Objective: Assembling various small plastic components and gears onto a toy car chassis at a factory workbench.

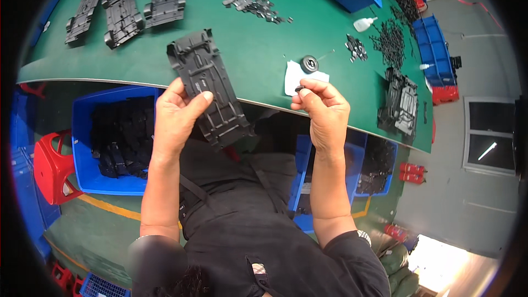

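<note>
My left hand (179,111) grips a black plastic toy car chassis (212,91) by its left side, thumb on top, tilted over the table's near edge. Between the thumb and fingers of my right hand (327,107) is a small black plastic part (300,88), its exact kind too small to make out. Just beyond that hand, a black round wheel-like piece (309,64) sits on a white cloth or paper (292,76). The two hands are apart.
Several similar chassis (122,14) lie at the far left, and more are stacked (400,102) at the right. Small black parts (253,5) are heaped on the green table (258,49), near a white bottle (364,24). Blue bins (82,148) stand below, beside a red stool (49,159).
</note>
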Motion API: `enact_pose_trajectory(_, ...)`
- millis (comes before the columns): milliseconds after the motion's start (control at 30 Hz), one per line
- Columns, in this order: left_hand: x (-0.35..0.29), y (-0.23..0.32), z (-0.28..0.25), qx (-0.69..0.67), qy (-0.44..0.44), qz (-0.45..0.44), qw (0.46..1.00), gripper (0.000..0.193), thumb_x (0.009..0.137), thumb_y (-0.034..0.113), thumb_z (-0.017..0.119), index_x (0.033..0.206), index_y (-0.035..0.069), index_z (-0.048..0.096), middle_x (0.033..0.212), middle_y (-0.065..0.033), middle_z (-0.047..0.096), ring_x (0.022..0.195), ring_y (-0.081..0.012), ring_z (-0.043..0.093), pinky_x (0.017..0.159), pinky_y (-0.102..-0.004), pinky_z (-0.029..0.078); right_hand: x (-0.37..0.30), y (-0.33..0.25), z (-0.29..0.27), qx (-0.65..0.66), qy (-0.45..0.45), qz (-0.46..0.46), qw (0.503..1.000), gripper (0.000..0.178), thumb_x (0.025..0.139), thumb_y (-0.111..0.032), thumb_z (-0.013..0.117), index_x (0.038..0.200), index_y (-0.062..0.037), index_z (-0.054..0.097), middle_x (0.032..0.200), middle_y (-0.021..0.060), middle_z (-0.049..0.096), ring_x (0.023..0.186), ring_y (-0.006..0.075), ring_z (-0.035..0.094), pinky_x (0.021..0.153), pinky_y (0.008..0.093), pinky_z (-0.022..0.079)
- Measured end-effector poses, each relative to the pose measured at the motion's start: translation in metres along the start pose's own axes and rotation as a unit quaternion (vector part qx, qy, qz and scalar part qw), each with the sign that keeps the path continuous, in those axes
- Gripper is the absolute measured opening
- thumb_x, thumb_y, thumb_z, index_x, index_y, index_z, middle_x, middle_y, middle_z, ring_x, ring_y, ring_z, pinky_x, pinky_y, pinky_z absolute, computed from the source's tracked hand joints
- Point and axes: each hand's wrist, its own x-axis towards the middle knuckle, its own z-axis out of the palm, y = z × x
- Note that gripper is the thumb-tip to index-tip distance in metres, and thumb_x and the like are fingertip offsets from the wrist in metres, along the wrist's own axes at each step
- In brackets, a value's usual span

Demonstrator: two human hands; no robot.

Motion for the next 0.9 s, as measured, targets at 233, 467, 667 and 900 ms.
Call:
enact_pose_trajectory(233,-0.002,0.002,0.003,0.037,0.009,-0.001,0.999,0.032,0.082,0.002,0.067,0.113,-0.002,0.059,0.102,-0.0066,0.065,0.091,-0.0107,0.061,0.085,-0.0257,0.049,0.005,0.011,-0.033,-0.140,0.099,-0.074,0.982,0.012,0.082,0.002,0.061,0.092,0.0035,0.068,0.073,0.0012,0.063,0.062,0.0042,0.055,0.058,0.0176,0.043)
enact_pose_trajectory(467,-0.001,0.002,0.003,0.041,0.016,0.007,0.999,0.034,0.081,0.003,0.068,0.114,-0.003,0.059,0.102,-0.0070,0.065,0.091,-0.0110,0.061,0.086,-0.0260,0.048,0.020,0.023,-0.039,-0.235,0.118,-0.112,0.958,0.016,0.078,0.001,0.062,0.092,0.0016,0.068,0.073,0.0013,0.063,0.058,0.0029,0.052,0.057,0.0188,0.043)
enact_pose_trajectory(667,-0.001,0.003,0.002,0.028,0.017,0.000,0.999,0.033,0.081,0.002,0.067,0.113,-0.003,0.059,0.102,-0.0069,0.065,0.090,-0.0104,0.061,0.084,-0.0258,0.049,0.023,0.017,-0.034,-0.370,0.125,-0.145,0.909,0.018,0.076,0.000,0.062,0.092,-0.0002,0.070,0.077,0.0070,0.064,0.055,0.0070,0.052,0.057,0.0213,0.045)
enact_pose_trajectory(900,-0.001,0.005,0.002,0.024,0.016,-0.005,1.000,0.033,0.082,0.001,0.066,0.113,-0.003,0.058,0.102,-0.0071,0.065,0.090,-0.0106,0.061,0.083,-0.0255,0.050,0.027,0.019,-0.034,-0.386,0.121,-0.112,0.908,0.018,0.077,-0.003,0.064,0.092,-0.0031,0.072,0.077,0.0066,0.065,0.056,0.0096,0.054,0.059,0.0242,0.046)
